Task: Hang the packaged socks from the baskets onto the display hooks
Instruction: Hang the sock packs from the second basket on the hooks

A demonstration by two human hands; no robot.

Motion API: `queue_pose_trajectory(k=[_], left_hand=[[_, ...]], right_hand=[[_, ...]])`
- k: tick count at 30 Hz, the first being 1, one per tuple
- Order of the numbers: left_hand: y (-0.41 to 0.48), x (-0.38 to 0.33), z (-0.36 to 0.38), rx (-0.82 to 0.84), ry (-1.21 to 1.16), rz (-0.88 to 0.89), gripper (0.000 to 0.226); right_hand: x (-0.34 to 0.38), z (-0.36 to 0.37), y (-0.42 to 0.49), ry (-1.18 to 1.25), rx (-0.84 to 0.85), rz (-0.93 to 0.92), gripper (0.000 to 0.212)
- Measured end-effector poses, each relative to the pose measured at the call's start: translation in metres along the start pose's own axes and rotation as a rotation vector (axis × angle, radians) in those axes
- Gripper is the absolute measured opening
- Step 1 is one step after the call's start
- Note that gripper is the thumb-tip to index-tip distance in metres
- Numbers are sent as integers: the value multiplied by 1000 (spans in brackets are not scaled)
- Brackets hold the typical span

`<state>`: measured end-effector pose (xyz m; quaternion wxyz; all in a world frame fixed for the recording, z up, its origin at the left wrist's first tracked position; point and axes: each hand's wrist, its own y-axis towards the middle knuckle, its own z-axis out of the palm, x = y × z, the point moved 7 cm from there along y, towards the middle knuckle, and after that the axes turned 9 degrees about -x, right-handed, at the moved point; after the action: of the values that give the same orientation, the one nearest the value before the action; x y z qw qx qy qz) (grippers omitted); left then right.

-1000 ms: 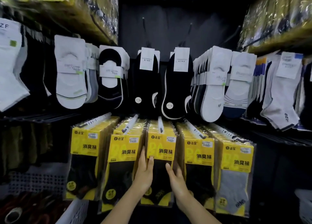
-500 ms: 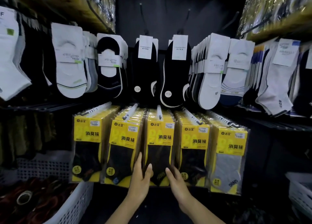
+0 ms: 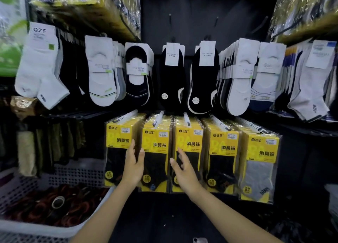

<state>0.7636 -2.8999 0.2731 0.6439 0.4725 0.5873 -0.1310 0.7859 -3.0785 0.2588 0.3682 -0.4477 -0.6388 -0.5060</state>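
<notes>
Five rows of yellow packaged socks [image 3: 190, 144] hang on white-tipped display hooks [image 3: 186, 118] in the lower rack. My left hand [image 3: 132, 166] is raised with straight fingers at the gap between the first and second rows. My right hand [image 3: 183, 170] is raised with spread fingers at the left side of the third row. Both flank the second row of packs [image 3: 157, 156]. Neither hand holds a pack. A white basket [image 3: 54, 228] at lower left holds dark bundled socks.
Above hang white and black low-cut socks [image 3: 172, 78] on card headers. Shelves with wrapped yellow stock [image 3: 87, 5] stand at upper left and upper right. Three bare hooks [image 3: 170, 23] stick out of the dark back panel. A second white basket [image 3: 332, 195] shows at the right edge.
Both hands have shifted left from the sides of the middle row to flank the second row. The view has tilted and moved closer.
</notes>
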Motion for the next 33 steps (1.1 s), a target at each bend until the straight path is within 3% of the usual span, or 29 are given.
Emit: queue_pose_trajectory(k=[5,13,18,25,33], left_hand=[[21,-5,14,77,-3,48,50],[46,7,33,107,-141,-19,57],[49,27,32,67,-113,-14,55],[27,80,46,104,-76,-184,55],[19,84,48,94,-60,-183,57]], right_hand=[[13,34,29,124,7,34,72],[17,50,63,216,-127,3,65],[-5,53,65,210,-117,23,66],[-57,67,41,65,-184,133,65],[-68,70,32,53,-217,222,59]])
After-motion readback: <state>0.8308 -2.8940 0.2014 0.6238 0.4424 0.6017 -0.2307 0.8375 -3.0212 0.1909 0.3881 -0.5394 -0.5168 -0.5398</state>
